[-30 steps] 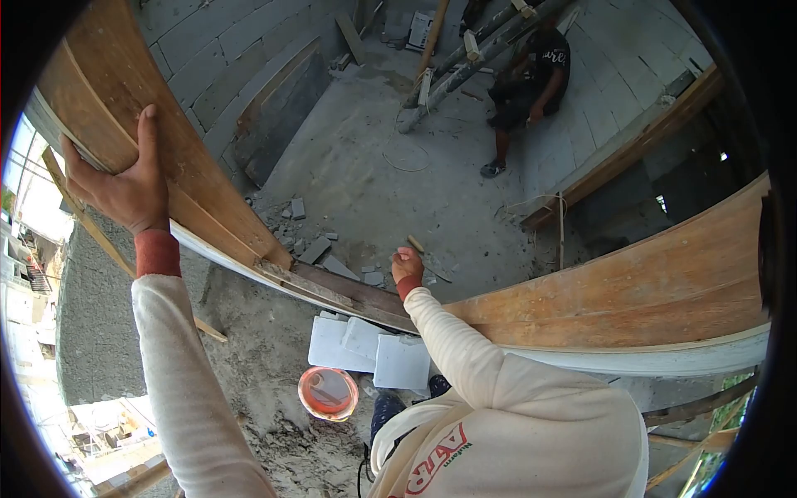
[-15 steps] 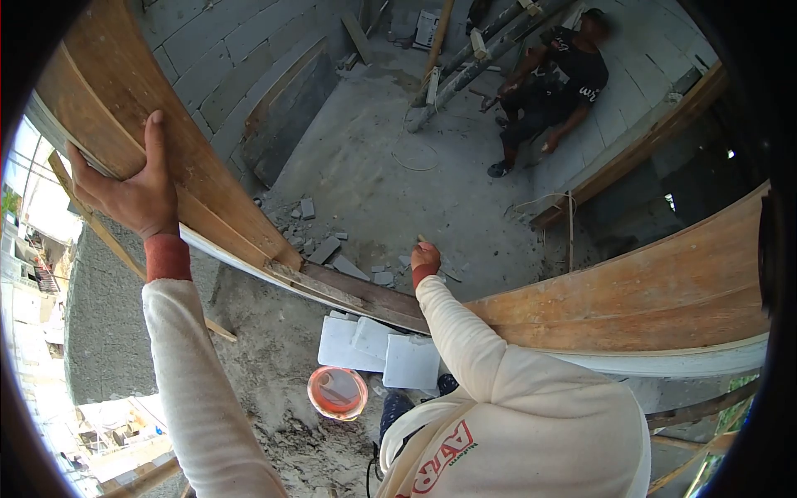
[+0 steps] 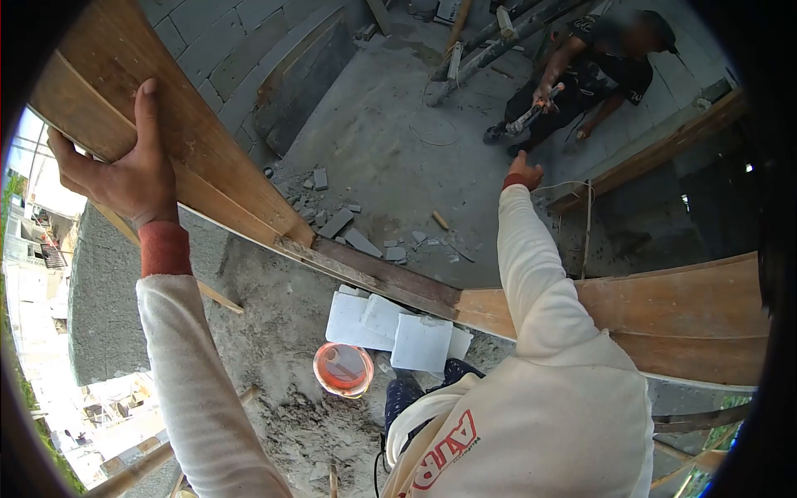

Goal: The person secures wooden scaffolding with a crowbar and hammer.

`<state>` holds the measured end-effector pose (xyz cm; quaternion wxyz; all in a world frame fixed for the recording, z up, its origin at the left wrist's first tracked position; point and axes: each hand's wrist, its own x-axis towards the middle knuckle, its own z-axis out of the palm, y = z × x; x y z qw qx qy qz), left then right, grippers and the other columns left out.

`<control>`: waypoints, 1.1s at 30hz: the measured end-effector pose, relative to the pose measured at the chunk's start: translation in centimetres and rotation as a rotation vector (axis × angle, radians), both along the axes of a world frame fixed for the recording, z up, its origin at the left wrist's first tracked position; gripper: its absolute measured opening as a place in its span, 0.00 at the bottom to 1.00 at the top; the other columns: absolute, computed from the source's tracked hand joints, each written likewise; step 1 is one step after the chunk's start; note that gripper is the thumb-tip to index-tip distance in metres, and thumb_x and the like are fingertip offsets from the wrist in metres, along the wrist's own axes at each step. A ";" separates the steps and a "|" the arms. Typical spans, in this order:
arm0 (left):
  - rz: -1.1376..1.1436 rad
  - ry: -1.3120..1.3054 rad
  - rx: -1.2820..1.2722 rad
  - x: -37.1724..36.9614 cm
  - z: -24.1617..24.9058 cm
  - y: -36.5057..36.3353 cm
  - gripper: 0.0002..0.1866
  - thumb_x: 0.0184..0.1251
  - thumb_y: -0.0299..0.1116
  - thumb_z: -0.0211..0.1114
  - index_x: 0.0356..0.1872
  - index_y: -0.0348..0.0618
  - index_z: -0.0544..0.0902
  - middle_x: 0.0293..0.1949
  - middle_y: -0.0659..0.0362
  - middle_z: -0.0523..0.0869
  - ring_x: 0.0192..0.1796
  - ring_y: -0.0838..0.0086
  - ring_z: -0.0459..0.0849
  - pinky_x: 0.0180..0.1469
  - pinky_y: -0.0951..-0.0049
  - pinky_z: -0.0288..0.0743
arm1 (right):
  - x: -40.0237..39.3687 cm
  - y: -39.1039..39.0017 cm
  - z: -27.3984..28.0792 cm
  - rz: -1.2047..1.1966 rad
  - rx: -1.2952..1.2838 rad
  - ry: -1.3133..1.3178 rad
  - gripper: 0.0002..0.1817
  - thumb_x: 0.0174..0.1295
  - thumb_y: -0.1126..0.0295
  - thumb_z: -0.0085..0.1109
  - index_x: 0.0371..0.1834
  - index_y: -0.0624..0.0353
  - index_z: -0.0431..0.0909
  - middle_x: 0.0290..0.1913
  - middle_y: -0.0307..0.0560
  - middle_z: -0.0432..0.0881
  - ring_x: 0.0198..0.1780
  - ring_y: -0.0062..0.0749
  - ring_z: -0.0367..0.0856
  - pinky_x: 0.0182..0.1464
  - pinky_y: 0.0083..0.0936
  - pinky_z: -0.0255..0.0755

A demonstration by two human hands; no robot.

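Note:
My left hand (image 3: 137,170) rests on the wooden frame post (image 3: 187,133) at the left, its fingers spread around the edge and the thumb up along the face. My right hand (image 3: 523,172) is stretched out over the room's floor with fingers apart and nothing in it. Just beyond it, a seated person in dark clothes (image 3: 610,66) holds a long grey tool with an orange-red part (image 3: 535,112), pointing down toward my hand. A gap shows between my fingers and the tool.
By my feet are an orange bucket (image 3: 344,370) and several white blocks (image 3: 422,342). The low wooden sill (image 3: 390,278) crosses ahead. Beyond it lie broken block pieces (image 3: 336,224) and a short wooden stick (image 3: 440,220). Grey props (image 3: 490,56) lean at the back.
My right hand has reached forward and right toward the person, and its fingers have opened. The person has leaned closer and extended the tool. My left hand stays on the frame.

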<state>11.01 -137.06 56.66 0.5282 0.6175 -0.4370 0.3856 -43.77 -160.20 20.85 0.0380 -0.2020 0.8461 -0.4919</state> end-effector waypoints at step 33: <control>-0.041 0.121 -0.191 0.4 -0.6 1.0 0.63 0.37 0.49 0.85 0.75 0.35 0.57 0.73 0.31 0.57 0.75 0.36 0.57 0.74 0.40 0.54 | 19.2 29.8 -1.7 0.933 0.186 -1.488 0.13 0.63 0.66 0.64 0.23 0.55 0.73 0.23 0.40 0.75 0.39 0.39 0.86 0.43 0.39 0.86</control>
